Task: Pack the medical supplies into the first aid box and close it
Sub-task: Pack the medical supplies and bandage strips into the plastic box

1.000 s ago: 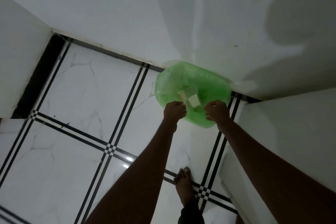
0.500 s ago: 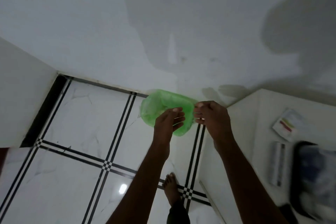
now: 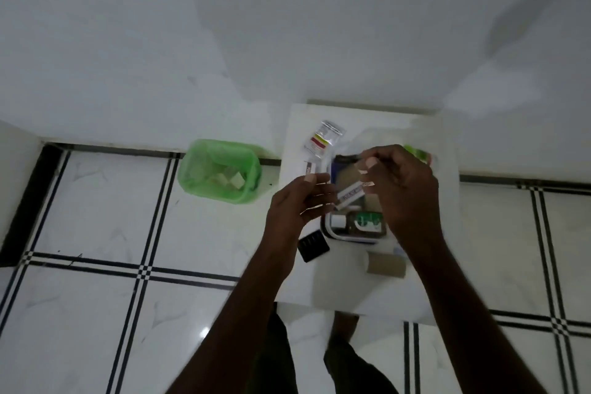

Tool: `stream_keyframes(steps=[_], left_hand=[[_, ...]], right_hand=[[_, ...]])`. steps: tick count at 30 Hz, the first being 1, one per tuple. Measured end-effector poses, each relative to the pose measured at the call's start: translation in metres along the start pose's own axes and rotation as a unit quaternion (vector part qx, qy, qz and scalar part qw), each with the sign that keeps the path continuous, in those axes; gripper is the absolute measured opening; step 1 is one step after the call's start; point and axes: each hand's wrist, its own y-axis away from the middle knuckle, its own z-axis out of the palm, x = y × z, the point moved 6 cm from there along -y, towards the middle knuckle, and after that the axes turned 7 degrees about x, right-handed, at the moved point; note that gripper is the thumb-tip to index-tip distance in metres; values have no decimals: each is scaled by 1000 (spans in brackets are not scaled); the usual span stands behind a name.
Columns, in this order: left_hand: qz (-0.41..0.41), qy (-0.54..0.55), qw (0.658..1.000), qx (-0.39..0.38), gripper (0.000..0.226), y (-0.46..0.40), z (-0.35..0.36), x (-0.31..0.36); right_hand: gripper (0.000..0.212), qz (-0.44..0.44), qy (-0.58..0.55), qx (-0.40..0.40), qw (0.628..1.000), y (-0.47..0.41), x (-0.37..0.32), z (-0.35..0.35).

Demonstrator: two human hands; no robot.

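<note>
The first aid box (image 3: 332,230) lies open on a small white table (image 3: 345,291); it has a white rim and a dark inside, with a green-labelled item and a white item in it. Above the box, my left hand (image 3: 300,205) and my right hand (image 3: 403,192) each pinch one end of a narrow white strip packet (image 3: 351,194). A clear sachet with red and yellow stripes (image 3: 323,139) lies at the table's far left. A small white carton (image 3: 311,166) lies below it, partly behind my left fingers. A brown bandage roll (image 3: 385,264) lies near the front edge.
A green-lined bin (image 3: 220,169) holding scraps stands on the tiled floor, left of the table and against the white wall. A black ribbed object (image 3: 313,245) overhangs the table's left edge. Something green (image 3: 415,152) shows behind my right hand. My legs are below the table.
My hands have left the green bin and moved right to the table. They now hold the strip packet over the open box. The view has swung right.
</note>
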Motion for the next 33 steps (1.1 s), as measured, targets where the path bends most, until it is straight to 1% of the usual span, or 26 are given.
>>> stream_keyframes(steps=[4,6,7,9,11,12,13,14,15,16,18,21,24,27,29,31,33], left_hand=[[18,-64,998,9,29,24,23,-32],[50,-111,992,22,25,34,24,-47],[77,-139,987,34,24,38,21,-53],[135,-207,966,72,22,45,12,-65],[193,-293,928,123,20,46,-2,-76],[223,-351,898,147,18,45,-8,-82],[249,-415,859,166,14,43,-13,-89],[264,-471,823,176,8,39,-17,-96],[263,-515,797,173,7,35,-21,-104],[255,-549,779,163,16,29,-23,-112],[239,-597,754,135,35,20,-23,-124],[238,-627,730,132,45,15,-21,-124],[224,-636,727,134,54,10,-24,-119],[225,-633,731,124,58,10,-27,-116],[232,-602,753,133,58,15,-29,-108],[234,-547,790,150,58,20,-30,-98],[238,-495,819,166,56,25,-31,-84]], right_hand=[[15,-26,97,71,992,26,38,-45],[10,-22,159,100,982,45,65,-58],[12,-12,193,97,976,55,79,-60],[26,-6,256,64,965,74,111,-56],[39,-18,284,17,958,88,136,-46],[44,-22,295,-4,955,93,145,-40],[47,-23,304,-22,952,98,152,-35],[49,-22,313,-36,949,101,157,-31],[52,-23,322,-47,945,104,160,-28],[54,-26,333,-53,941,104,162,-26],[56,-40,355,-58,932,105,163,-23],[50,-62,383,-56,920,105,162,-22],[45,-75,394,-74,913,104,154,-28],[44,-110,389,-118,907,103,132,-33],[45,-121,342,-110,925,100,104,-38],[47,-127,294,-61,945,91,76,-41],[46,-142,272,-26,951,76,57,-36]])
